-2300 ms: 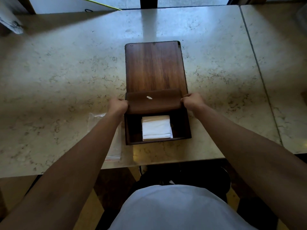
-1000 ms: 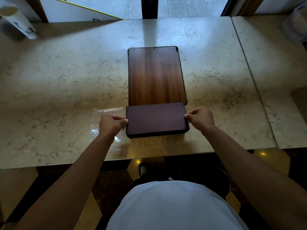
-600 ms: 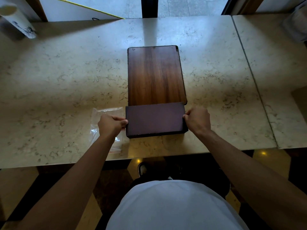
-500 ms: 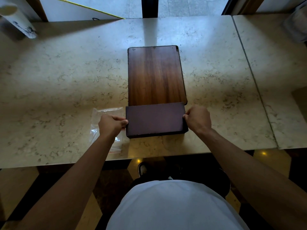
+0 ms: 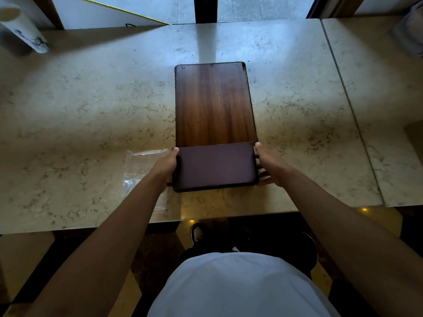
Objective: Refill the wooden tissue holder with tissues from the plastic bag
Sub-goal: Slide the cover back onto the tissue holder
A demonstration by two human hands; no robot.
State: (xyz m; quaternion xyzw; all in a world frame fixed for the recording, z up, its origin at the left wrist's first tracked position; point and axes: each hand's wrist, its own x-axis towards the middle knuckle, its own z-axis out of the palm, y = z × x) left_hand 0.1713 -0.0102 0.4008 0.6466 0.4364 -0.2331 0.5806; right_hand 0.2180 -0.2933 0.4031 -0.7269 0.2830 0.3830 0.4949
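The wooden tissue holder (image 5: 215, 104) lies flat in the middle of the marble table, its long brown face up. Its dark lid panel (image 5: 216, 167) covers the near end, so the tissues inside are hidden. My left hand (image 5: 166, 165) grips the left side of that near end, thumb on the top corner. On the right side my right hand (image 5: 269, 165) holds it the same way, fingers wrapped under the edge. A clear plastic bag (image 5: 139, 170) lies flat on the table just left of my left hand, partly under my forearm.
A white cylinder with dark print (image 5: 20, 30) stands at the far left corner. A pale wrapped object (image 5: 409, 30) sits at the far right on a second slab; a seam (image 5: 350, 106) divides the two. The table's near edge (image 5: 229, 216) is close below the holder.
The lid went from half open with white tissues showing to flat over the near end. Since half a second ago, both hands shifted from curled beside the holder to gripping its sides.
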